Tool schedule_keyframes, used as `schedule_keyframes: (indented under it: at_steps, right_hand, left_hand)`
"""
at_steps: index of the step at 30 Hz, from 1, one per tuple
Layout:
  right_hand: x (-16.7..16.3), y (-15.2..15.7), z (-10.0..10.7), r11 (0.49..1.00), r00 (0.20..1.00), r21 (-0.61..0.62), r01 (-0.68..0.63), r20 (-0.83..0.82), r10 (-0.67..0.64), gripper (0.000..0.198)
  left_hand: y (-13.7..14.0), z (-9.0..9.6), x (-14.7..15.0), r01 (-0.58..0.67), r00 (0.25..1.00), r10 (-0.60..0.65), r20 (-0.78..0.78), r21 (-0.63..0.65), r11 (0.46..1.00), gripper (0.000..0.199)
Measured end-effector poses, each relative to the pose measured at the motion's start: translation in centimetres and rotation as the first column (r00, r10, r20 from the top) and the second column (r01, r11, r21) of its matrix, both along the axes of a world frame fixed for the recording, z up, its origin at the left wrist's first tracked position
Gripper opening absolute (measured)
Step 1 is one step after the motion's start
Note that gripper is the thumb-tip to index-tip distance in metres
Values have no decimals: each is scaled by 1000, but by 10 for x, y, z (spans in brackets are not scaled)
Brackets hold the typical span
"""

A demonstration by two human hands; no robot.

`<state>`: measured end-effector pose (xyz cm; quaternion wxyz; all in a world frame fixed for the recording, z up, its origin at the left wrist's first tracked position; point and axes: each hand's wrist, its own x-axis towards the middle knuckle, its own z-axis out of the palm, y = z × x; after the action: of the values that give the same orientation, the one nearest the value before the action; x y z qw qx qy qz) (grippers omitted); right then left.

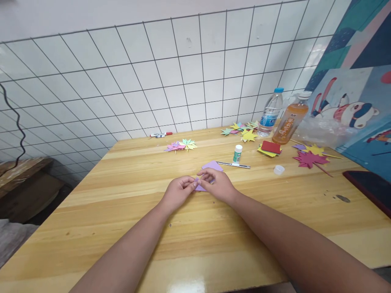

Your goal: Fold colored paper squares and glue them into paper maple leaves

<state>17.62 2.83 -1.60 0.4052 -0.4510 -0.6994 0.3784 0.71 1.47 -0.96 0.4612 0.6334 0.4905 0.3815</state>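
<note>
A small purple sheet of paper (pixel 213 165) is between my two hands at the middle of the wooden table (pixel 131 203). My left hand (pixel 180 190) pinches its near left corner between thumb and fingers. From the other side my right hand (pixel 218 184) pinches the same corner, thumb tip close to the left thumb. My right hand covers part of the sheet, so any fold there is hidden. Just beyond the right hand lies a slim pen (pixel 234 165), and behind it a glue stick (pixel 237 154) stands upright with a white top.
Paper leaves lie in a left group (pixel 182 145), a back group (pixel 242 131) and a right group (pixel 311 158). Red and yellow paper squares (pixel 271 148), a clear cap (pixel 279 169), a water bottle (pixel 270 114), an orange drink bottle (pixel 290 120), markers (pixel 161 134) and a dark phone-like slab (pixel 368 191) surround them.
</note>
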Motion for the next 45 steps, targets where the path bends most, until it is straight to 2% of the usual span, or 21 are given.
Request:
schedule_keyframes:
  at_steps: [2,7,13,22,31,35,38,41,43,45]
  right_hand:
    - [0,0,2,1000,1000,21,-8,-11,8,13]
    - [0,0,7,999,999,17,38,-39,-38,8]
    - [0,-1,5,992,999,120,-24,-27,27,11]
    - [4,0,5,933,990,337,-126,101,98,19]
    - [6,1,1,910,987,385,-157,97,129,17]
    - [7,1,1,889,981,415,-195,101,167,19]
    - [7,-1,3,912,981,364,-190,108,161,20]
    - [6,-2,4,979,992,168,-115,67,105,26]
    - [5,-1,3,995,993,43,-88,77,85,23]
    - [4,0,2,997,989,-21,-79,126,81,23]
  left_hand:
    - [-1,-1,0,27,1000,-27,-13,20,999,26]
    - [-1,0,0,25,999,-24,27,-37,999,28]
    - [-1,3,0,14,999,-13,29,-37,999,27]
    - [-1,9,-2,11,998,-4,60,-128,992,26]
    - [3,5,-9,97,990,-82,112,-142,985,28]
    - [3,5,-9,92,992,-78,100,-152,984,27]
    - [2,5,-7,78,994,-68,81,-131,988,27]
    - [0,6,-5,43,999,-41,29,-78,996,27]
    - [-2,7,-3,26,999,-26,-19,-32,999,27]
    - [-4,7,-1,13,998,-13,-66,5,1000,27]
